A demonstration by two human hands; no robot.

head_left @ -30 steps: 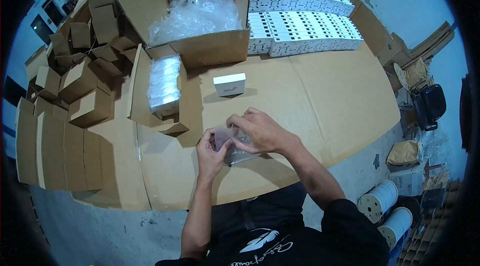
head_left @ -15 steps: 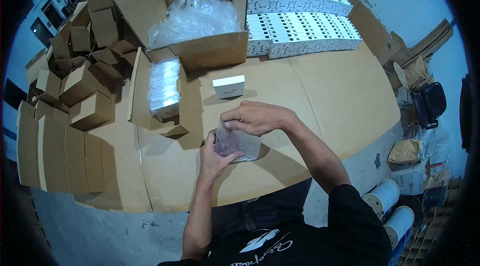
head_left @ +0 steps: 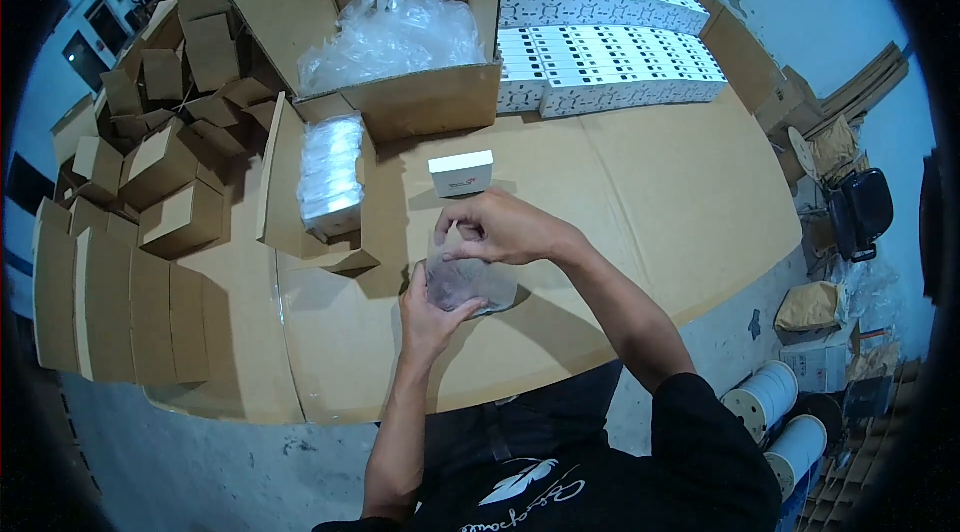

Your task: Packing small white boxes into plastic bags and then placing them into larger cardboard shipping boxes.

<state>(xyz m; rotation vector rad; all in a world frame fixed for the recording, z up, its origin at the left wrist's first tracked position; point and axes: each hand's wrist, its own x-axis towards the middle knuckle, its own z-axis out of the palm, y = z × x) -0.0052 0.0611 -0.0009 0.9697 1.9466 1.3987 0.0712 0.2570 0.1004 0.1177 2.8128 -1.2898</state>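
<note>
A clear plastic bag (head_left: 468, 282) is held in front of me, just above the cardboard-covered table. My left hand (head_left: 430, 320) grips its lower left side, with thumb and fingers around it. Over the bag's top edge, my right hand (head_left: 500, 228) pinches the plastic with bent fingers. Whether anything lies inside the bag I cannot make out. Just beyond my right hand stands a small white box (head_left: 461, 175). To its left, an open cardboard carton (head_left: 277, 175) contains a row of white items wrapped in clear plastic (head_left: 331, 172).
A large open carton (head_left: 425, 104) full of clear plastic bags (head_left: 395, 44) stands at the back. Rows of white boxes (head_left: 630, 82) are stacked to its right. Empty brown cartons (head_left: 180, 222) crowd the left side. Spools (head_left: 765, 397) stand on the floor at right.
My right hand has risen slightly from the bag's upper part, its fingers more curled at the edge. My left hand keeps its hold.
</note>
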